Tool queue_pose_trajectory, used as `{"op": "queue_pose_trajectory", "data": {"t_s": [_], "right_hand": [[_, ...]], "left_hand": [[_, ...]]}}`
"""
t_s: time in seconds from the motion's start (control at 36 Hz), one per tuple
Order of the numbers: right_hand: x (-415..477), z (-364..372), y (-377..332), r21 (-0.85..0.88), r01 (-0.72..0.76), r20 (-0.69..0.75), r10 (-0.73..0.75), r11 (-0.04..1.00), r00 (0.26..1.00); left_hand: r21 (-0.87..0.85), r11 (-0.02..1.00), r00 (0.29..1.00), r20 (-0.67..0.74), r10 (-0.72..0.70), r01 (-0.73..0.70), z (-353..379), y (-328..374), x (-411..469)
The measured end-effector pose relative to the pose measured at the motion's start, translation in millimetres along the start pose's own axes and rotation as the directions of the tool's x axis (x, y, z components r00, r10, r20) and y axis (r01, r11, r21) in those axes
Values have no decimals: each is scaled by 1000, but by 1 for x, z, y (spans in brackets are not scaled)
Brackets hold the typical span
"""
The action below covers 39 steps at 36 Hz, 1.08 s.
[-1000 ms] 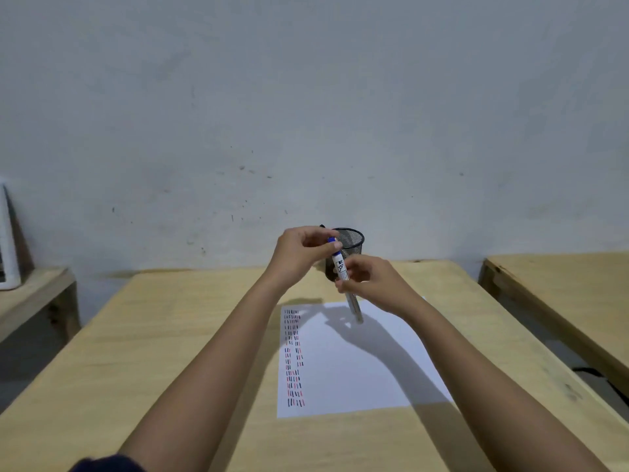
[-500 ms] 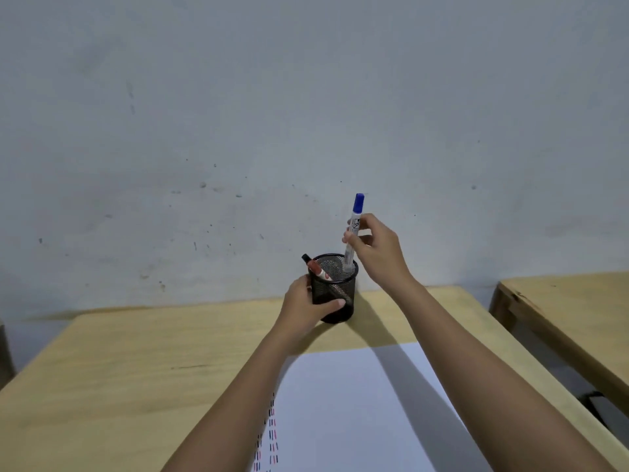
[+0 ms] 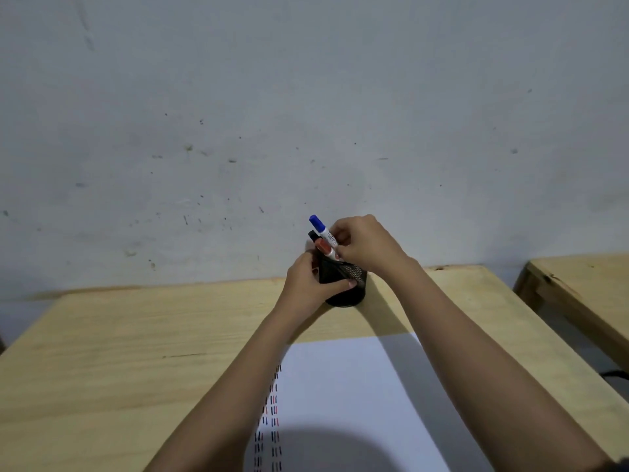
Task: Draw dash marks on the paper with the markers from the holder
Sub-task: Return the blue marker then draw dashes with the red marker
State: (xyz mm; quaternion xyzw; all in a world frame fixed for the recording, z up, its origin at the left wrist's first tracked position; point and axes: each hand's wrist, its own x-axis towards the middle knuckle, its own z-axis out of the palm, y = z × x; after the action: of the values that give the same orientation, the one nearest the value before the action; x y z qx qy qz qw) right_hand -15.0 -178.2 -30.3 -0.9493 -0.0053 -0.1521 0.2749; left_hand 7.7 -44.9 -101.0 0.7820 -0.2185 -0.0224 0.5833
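Left hand (image 3: 308, 282) around holder (image 3: 347, 289), right hand (image 3: 366, 243) pinching blue marker (image 3: 323, 231)

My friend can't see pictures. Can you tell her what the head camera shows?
Two hands work at a black mesh holder on a wooden table: the left hand grips it, the right hand holds a blue-capped marker in it. White paper with dash marks lies nearer.

Black mesh holder (image 3: 350, 291) upright at far edge of counter, just beyond the paper. Blue-capped marker (image 3: 324, 234), white barrel, stands in holder tilted left, cap up. Red marker (image 3: 322, 247) and a black-tipped one (image 3: 312, 235) lean same way beside it. White paper (image 3: 343, 393) lies flat near the front; cols of short black, red and blue dashes (image 3: 272, 420) along its left edge.
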Motion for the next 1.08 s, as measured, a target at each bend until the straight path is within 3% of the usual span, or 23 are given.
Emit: {"op": "queue_pose_trajectory", "data": {"t_s": [0.17,0.36,0.5,0.89,1.08], "right_hand": [[5,2,6,83,-15,73,9,996,997],[-4,1,6,260,21,-2,-22,965,1000],[-15,-2,5,332,6,57,-26,943,998],[-19,5,-7,168,102,54,-112,981,992],[-23,6,-3,165,123,22,-128,979,992]], "left_hand": [[-2,1000,1000,0,-10,10,3,-4,3],[-46,998,999,-16,-32,31,-2,-8,2],[-46,998,999,-22,-39,38,-1,-10,1],[-3,1000,999,-46,-5,4,-5,-2,-3],[24,1000,998,-57,-4,5,0,-4,-6]]}}
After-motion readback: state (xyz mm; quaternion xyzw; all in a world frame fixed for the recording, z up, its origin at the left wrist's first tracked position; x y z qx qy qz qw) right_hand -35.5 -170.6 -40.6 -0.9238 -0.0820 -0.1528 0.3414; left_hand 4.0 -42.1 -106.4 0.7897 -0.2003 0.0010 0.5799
